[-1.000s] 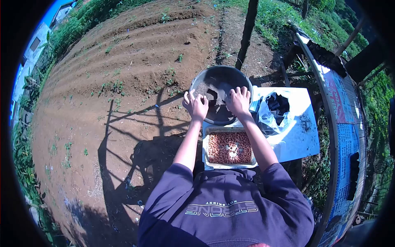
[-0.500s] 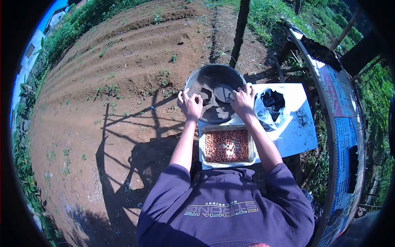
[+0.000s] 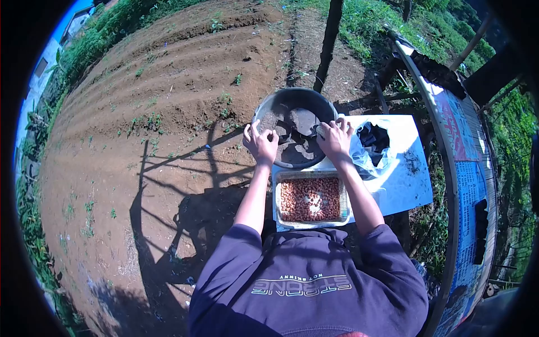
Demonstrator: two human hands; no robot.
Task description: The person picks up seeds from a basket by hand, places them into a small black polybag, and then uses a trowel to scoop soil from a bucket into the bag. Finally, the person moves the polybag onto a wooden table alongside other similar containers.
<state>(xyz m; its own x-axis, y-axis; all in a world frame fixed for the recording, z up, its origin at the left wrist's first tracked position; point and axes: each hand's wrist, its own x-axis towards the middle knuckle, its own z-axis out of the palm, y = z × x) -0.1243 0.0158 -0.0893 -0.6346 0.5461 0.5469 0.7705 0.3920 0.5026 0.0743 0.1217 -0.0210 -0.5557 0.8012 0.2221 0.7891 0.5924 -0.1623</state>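
A round dark basin (image 3: 292, 95) with dark soil inside stands at the far edge of the white table. My left hand (image 3: 261, 144) is at its left rim, fingers bent around the edge. At the right rim my right hand (image 3: 336, 139) grips the edge, its fingers curled. Close in front of the basin sits a pale woven basket (image 3: 276, 201) holding many reddish-brown beans or nuts (image 3: 297, 208). Just right of my right hand lies a clear plastic bag (image 3: 368, 163) with dark pieces in it.
The white table (image 3: 412, 191) reaches out to the right. A dark post (image 3: 328, 50) rises behind the basin. A curved bamboo structure with printed sheets (image 3: 469, 185) runs along the right. Ridged brown soil (image 3: 168, 84) spreads at the left.
The basin has shifted slightly to the right, and both hands have moved a little with it. The light patch on the soil inside has changed shape.
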